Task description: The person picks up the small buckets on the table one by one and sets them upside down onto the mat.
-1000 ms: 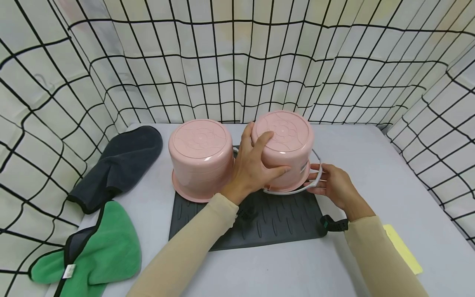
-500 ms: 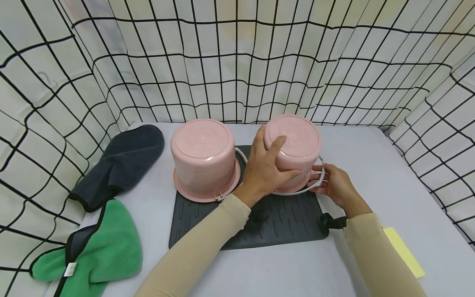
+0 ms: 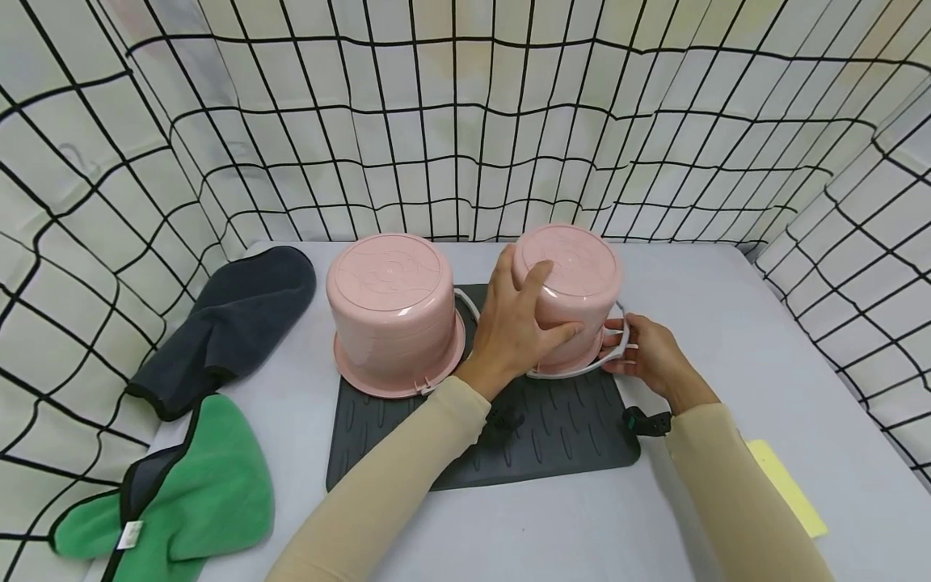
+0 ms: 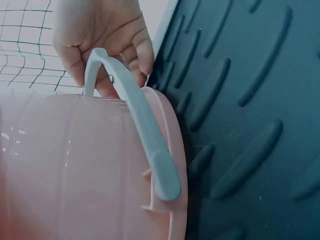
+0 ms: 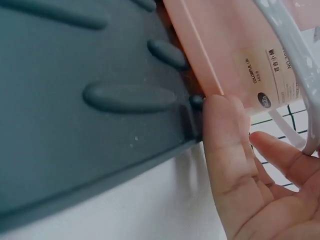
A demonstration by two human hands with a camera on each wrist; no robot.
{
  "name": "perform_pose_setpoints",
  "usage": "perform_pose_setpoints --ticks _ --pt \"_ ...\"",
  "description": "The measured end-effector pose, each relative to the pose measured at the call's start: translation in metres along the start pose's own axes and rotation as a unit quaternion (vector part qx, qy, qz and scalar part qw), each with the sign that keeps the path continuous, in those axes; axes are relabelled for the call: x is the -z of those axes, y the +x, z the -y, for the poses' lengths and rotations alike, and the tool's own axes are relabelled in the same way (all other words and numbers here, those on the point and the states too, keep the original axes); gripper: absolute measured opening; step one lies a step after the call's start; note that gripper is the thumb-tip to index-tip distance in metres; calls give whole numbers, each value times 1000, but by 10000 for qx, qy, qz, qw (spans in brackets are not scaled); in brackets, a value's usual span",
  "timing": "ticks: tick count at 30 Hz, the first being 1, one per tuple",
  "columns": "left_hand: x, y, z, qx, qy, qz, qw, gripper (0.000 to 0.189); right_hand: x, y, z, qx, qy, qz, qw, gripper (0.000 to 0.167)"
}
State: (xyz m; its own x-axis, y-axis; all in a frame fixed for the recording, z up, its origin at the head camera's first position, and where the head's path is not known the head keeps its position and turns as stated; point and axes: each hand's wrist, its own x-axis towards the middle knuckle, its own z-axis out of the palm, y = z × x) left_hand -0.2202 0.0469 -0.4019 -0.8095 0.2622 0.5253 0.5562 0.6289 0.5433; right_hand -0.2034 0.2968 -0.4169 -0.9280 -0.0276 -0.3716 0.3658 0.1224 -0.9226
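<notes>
Two pink buckets stand upside down on a dark grey ribbed mat point(image 3: 538, 444). My left hand point(image 3: 505, 331) grips the right bucket point(image 3: 585, 263), with thumb and fingers spread over its side and upturned base. At that bucket's right side is my right hand point(image 3: 650, 356), its extended fingers reaching through the loop of the grey-white handle point(image 4: 137, 107). In the right wrist view, the fingertips point(image 5: 222, 107) lie right at the bucket's rim, near a printed label point(image 5: 267, 75). The left bucket point(image 3: 385, 323) stands apart, with its handle point(image 3: 467, 303) lying at its right side.
A dark grey cloth mitt point(image 3: 236, 315) and a green one point(image 3: 218, 485) lie at the left of the white table point(image 3: 509, 533). A yellow piece point(image 3: 789, 489) sits partly behind the right sleeve. Black wire mesh point(image 3: 465, 105) walls the table's back and sides.
The right bucket has shifted slightly right with my left hand on it, widening the gap to the left bucket, whose handle now shows. My right hand stays by the rim.
</notes>
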Motion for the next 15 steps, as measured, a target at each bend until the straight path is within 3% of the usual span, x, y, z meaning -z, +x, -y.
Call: perform_pose_setpoints --ticks 10,15 --pt "-1 1 1 268 111 206 9994 92 5 6 -3 -146 -356 -83 9992 56" --pt "1 1 1 273 156 302 9991 92 4 7 -5 -114 -882 -341 9955 54"
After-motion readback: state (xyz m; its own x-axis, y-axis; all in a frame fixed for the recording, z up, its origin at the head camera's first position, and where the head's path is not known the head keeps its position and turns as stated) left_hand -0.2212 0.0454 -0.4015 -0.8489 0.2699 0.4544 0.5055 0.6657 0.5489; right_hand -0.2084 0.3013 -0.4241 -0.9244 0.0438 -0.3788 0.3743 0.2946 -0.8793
